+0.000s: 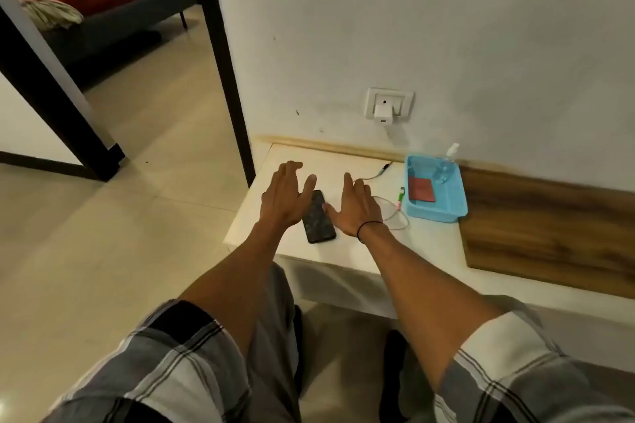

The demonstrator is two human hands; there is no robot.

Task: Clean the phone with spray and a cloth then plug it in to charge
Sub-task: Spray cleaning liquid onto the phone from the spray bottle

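Now both hands hover flat with fingers spread, the left hand (285,194) and right hand (355,206) flanking the phone (319,217) lying on the white table (347,251). Right of them, the cable (388,209) loops before a blue tray (443,211) holding what looks like a spray bottle (446,165) and a red cloth (421,189); the charger (383,114) sits in the far wall socket.

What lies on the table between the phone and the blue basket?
In the head view, the right hand and a looped charging cable lie between the phone and the blue basket.
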